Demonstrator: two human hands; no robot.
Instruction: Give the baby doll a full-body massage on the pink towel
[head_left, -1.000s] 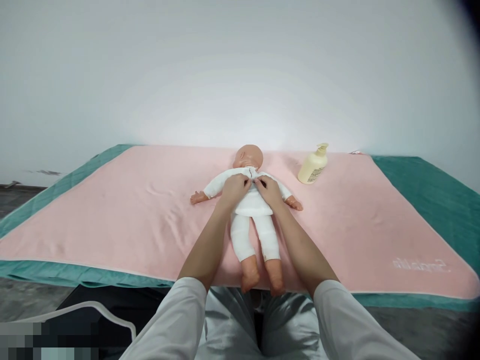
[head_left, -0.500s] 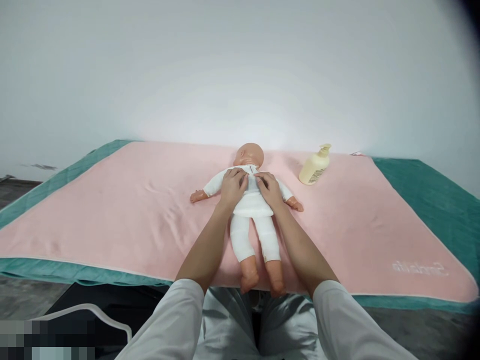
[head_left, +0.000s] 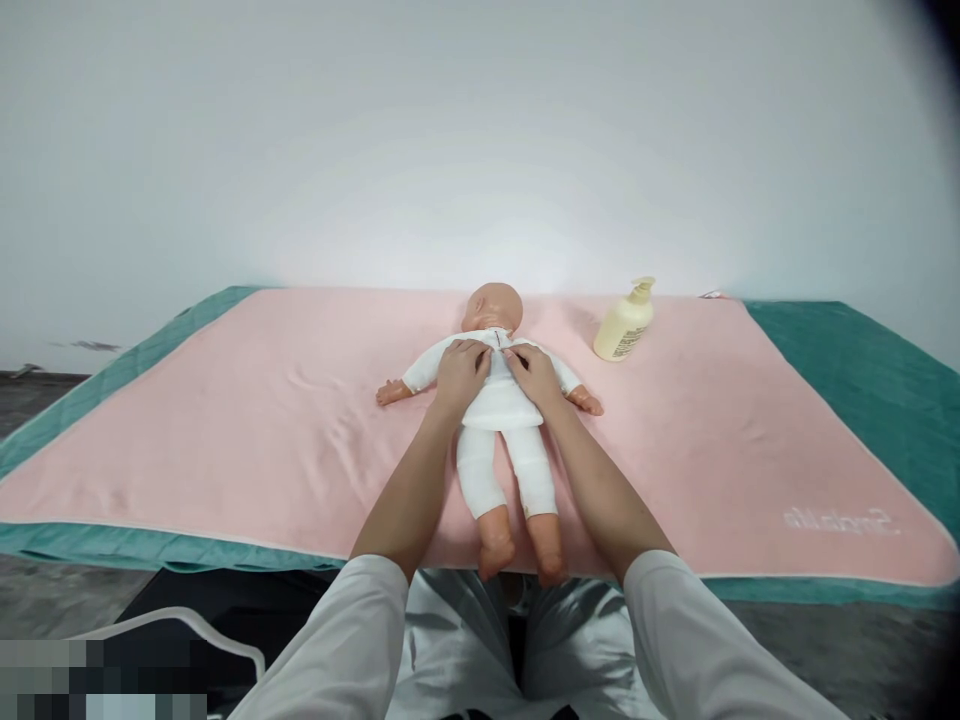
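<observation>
A baby doll (head_left: pixel 501 400) with a white cloth body lies face down on a pink blanket (head_left: pixel 262 420), its head away from me and its feet at the near edge. My left hand (head_left: pixel 463 372) rests on the left side of the doll's upper back, fingers bent and spread on the cloth. On the right side of the upper back lies my right hand (head_left: pixel 534 372), its fingers curved and apart. Both thumbs point inward near the middle of the back. Neither hand has anything gripped in it.
A pale yellow pump bottle (head_left: pixel 624 322) stands on the blanket to the right of the doll's head. Green bedding (head_left: pixel 862 370) shows beneath the blanket. A pale wall (head_left: pixel 480 140) rises behind. A white curved bar (head_left: pixel 180 612) is at the lower left.
The view has shifted slightly. My hands remain on the doll's upper back, with only small changes in finger position.
</observation>
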